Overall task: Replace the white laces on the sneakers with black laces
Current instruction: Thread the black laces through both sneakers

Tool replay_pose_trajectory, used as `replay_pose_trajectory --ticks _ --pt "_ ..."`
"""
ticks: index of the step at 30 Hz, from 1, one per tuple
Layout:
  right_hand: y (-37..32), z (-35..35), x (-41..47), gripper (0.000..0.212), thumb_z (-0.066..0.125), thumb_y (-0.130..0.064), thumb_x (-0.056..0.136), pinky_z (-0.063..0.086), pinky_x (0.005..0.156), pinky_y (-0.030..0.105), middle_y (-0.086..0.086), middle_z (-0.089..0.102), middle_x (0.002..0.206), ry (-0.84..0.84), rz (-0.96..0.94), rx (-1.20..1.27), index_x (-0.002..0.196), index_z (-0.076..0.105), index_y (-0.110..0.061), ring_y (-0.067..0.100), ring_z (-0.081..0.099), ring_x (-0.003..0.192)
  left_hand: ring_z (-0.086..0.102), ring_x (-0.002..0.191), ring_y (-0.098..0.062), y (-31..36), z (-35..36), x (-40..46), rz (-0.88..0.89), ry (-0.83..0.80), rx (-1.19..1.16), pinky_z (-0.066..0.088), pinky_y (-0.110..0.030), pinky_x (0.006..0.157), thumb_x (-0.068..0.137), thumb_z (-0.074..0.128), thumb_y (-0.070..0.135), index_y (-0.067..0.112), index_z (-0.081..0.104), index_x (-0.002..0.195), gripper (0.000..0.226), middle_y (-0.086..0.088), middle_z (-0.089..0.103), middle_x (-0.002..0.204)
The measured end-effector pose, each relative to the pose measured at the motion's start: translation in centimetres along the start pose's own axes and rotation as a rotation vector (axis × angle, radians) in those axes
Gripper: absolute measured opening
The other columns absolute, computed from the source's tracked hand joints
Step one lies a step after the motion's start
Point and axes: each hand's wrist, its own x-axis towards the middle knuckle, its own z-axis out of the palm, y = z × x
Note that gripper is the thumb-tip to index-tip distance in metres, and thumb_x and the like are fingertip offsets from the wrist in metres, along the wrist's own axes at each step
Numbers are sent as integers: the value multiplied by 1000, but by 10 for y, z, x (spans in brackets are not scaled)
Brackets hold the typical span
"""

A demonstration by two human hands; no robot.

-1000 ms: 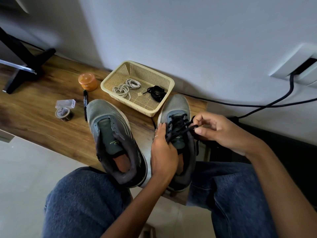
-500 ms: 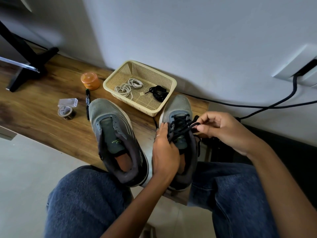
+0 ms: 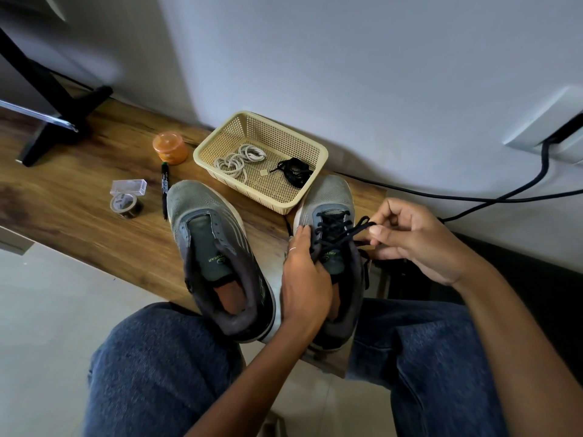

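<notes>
The right hand [image 3: 419,244] pinches a thin black shoelace [image 3: 353,230] between thumb and forefinger, the strand running taut leftward into the eyelets of the right grey mesh sneaker [image 3: 334,247]. The left hand [image 3: 304,279] clasps that shoe's tongue and collar, fingertips on the crossed lacing. Both sneakers stand at the near edge of the brown wooden table [image 3: 79,222]; the left grey sneaker [image 3: 217,247] has bare eyelets (no lace at all). Behind them, at the far edge, a cream perforated plastic basket [image 3: 318,152] holds coiled white laces [image 3: 239,159] and a bundled black lace [image 3: 295,171].
</notes>
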Motion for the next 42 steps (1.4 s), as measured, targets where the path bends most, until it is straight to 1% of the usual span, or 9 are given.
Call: replay_pose_trajectory --ticks 6,10,15,19,22,26,30,34,42 --pt "2 0 2 22 62 -3 88 53 73 36 4 47 65 35 -4 -61 70 52 -9 7 48 59 40 137 -16 0 1 -1 1 -1 -10 37 -36 112 89 42 -11 15 35 149 66 -2 40 151" --pt "3 -3 2 15 69 -3 82 51 72 35 2 64 69 28 -86 -76 72 60 -10 19 51 72 37 138 -15 0 1 0 6 -1 -4 34 -34 114 90 42 -11 16 35 149 65 -1 39 152" --pt "10 -9 3 16 77 -7 77 46 73 21 -2 66 77 -11 -77 -374 74 67 -20 5 59 72 30 143 -12 -1 1 0 11 8 5 28 -32 117 91 43 -9 15 35 149 63 1 36 154" --pt "4 -7 2 13 72 0 79 50 59 18 -2 63 67 16 -100 -123 77 67 -12 10 56 63 34 141 -11 -4 3 1 2 -7 -37 33 -36 115 90 44 -9 17 35 149 65 3 37 153" --pt "2 -4 4 14 72 0 79 48 54 20 1 60 66 8 -117 -109 76 67 -12 11 52 60 35 140 -11 -5 3 2 2 -3 -50 34 -37 115 89 43 -11 16 35 149 66 2 37 153" --pt "3 0 4 15 62 -11 75 42 70 26 1 54 78 91 -157 -255 81 66 -25 15 49 73 33 141 -11 -4 4 1 9 4 -32 31 -35 116 90 46 -9 16 35 149 65 2 36 153" --pt "0 18 6 11 59 -34 78 28 94 39 -12 51 103 210 -248 -614 88 64 -32 12 39 112 34 140 -11 -6 4 1 41 15 -28 33 -38 115 88 47 -6 16 37 148 64 2 40 151" --pt "6 47 14 25 56 -55 87 14 85 32 -17 45 103 164 -262 -1000 82 63 -31 12 28 114 25 144 -12 -2 1 -2 59 12 28 24 -32 118 91 45 -5 13 34 149 62 -1 32 156" --pt "9 52 17 18 62 -39 89 13 82 30 -18 51 104 172 -321 -910 75 56 -28 13 29 114 18 147 -12 -3 2 -3 80 -9 74 19 -32 120 91 39 -9 12 29 151 64 -2 26 158"
